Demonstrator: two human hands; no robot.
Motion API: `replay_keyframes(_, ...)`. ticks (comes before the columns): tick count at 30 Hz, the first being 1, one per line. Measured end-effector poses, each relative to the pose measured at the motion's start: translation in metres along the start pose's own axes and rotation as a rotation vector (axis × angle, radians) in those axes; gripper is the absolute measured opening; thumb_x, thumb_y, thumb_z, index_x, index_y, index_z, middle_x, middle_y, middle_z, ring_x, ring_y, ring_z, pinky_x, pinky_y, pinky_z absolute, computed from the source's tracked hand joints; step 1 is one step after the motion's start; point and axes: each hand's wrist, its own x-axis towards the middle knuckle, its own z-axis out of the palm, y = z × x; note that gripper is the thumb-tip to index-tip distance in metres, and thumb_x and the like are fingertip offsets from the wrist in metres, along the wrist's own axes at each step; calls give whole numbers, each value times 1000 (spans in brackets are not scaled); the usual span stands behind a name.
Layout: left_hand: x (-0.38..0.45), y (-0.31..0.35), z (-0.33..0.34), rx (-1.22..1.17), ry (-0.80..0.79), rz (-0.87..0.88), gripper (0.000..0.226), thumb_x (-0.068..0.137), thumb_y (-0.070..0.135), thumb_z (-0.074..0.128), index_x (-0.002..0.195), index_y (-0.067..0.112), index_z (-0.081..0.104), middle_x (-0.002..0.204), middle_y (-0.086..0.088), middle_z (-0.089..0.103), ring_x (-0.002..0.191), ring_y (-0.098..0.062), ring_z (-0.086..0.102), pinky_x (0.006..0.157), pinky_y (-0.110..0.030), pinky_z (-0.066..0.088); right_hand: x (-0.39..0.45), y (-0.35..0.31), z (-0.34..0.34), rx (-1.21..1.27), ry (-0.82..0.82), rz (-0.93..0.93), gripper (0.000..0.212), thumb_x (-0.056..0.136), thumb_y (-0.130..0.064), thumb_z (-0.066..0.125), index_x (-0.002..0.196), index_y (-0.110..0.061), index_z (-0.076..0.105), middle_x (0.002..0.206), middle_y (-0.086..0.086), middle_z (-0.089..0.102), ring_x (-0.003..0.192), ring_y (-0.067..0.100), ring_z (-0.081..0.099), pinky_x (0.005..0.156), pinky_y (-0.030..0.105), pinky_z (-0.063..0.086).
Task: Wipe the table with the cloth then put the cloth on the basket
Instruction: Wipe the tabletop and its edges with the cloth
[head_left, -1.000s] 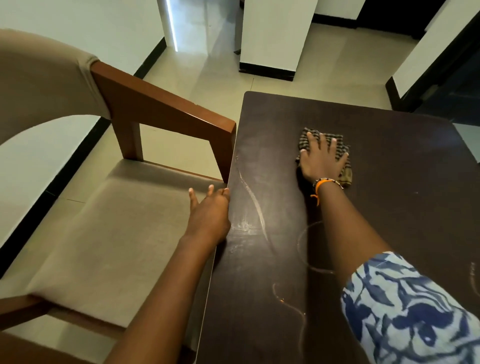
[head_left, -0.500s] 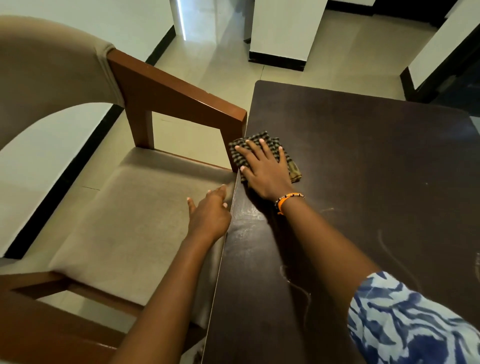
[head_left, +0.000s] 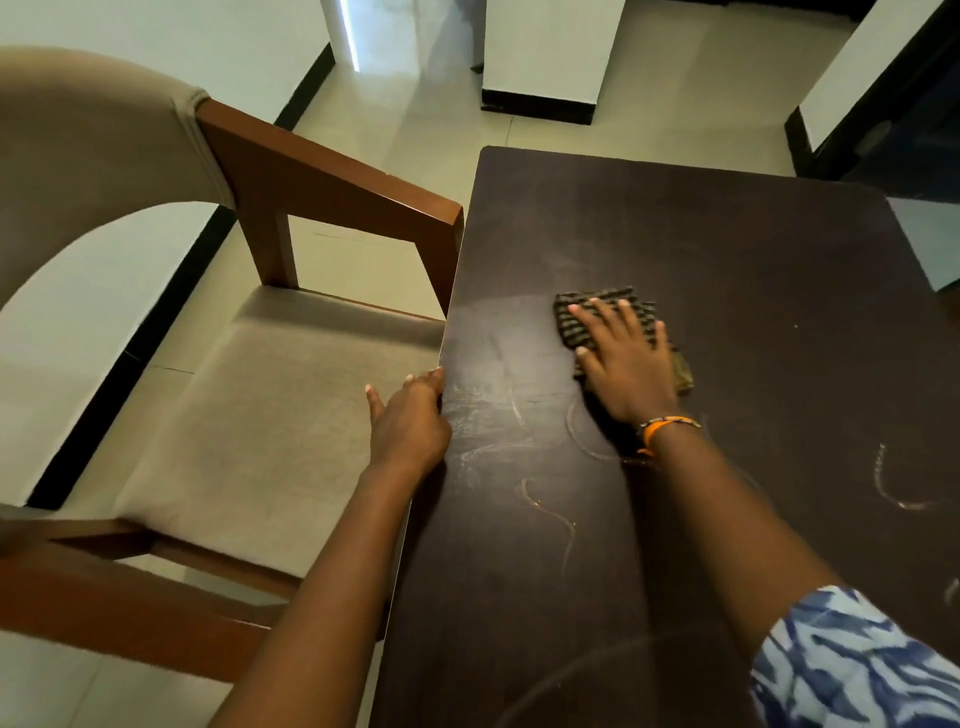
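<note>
A dark brown table (head_left: 727, 249) fills the right half of the view, with pale chalky streaks and curls near its left edge. On it lies a folded, dark checked cloth (head_left: 576, 317). My right hand (head_left: 623, 364) presses flat on the cloth with fingers spread, an orange band at the wrist. My left hand (head_left: 410, 421) rests against the table's left edge, fingers apart, holding nothing. No basket is in view.
A wooden armchair (head_left: 332, 187) with a beige seat and back stands tight against the table's left side. Beyond the table are a tiled floor, a white pillar (head_left: 545, 57) with a black base and a dark doorway at the far right.
My right hand slid the cloth from the middle to the table's left edge by the chair arm, then back to the right. The left hand stayed at the table edge.
</note>
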Motion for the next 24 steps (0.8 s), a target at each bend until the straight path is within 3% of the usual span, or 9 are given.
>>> replay_keyframes(4, 1, -4, 4, -51, 13, 18, 51, 91, 2, 47, 138, 22, 44, 135, -5, 56, 126, -25, 51, 117, -51, -3, -10, 38, -10, 28, 38, 243, 51, 97, -33, 37, 145, -34, 24, 157, -4, 19, 146, 20, 7, 116, 56, 5)
replay_keyframes(9, 6, -17, 8, -88, -24, 49, 60, 89, 1, 48, 144, 21, 34, 137, -7, 53, 126, -26, 49, 117, -51, 4, -10, 7, -4, 47, 57, 350, 52, 97, -34, 36, 146, -33, 22, 158, -2, 16, 146, 23, 5, 115, 58, 2)
replay_keyframes(16, 5, -17, 2, -305, -202, 0, 82, 92, 5, 45, 148, 20, -12, 154, -8, 29, 141, -33, 27, 116, -52, 21, -1, -122, 24, 45, -42, -5, 54, 96, -37, 35, 147, -35, 19, 159, -1, 12, 147, 25, 1, 112, 59, -4)
replay_keyframes(19, 1, -10, -1, -333, -191, 4, 82, 88, -5, 39, 149, 15, -11, 157, -9, 20, 144, -30, 19, 117, -49, 18, -2, -138, 26, 28, -93, -170, 51, 96, -39, 35, 145, -38, 23, 158, -4, 16, 146, 23, 4, 113, 57, -3)
replay_keyframes(22, -6, 10, 1, -263, -145, 64, 76, 92, 4, 42, 150, 20, -4, 159, -6, 11, 147, -27, 5, 120, -48, 8, -8, -110, 20, 16, -78, -236, 51, 95, -39, 37, 145, -40, 24, 157, -6, 18, 146, 22, 8, 115, 55, 0)
replay_keyframes(24, -9, 28, 7, -162, -134, 103, 71, 94, 12, 45, 151, 20, 3, 159, -7, 12, 147, -27, 1, 120, -46, 2, -15, -78, 13, 33, -54, -187, 52, 94, -38, 39, 144, -40, 24, 157, -7, 19, 146, 22, 9, 115, 56, 3)
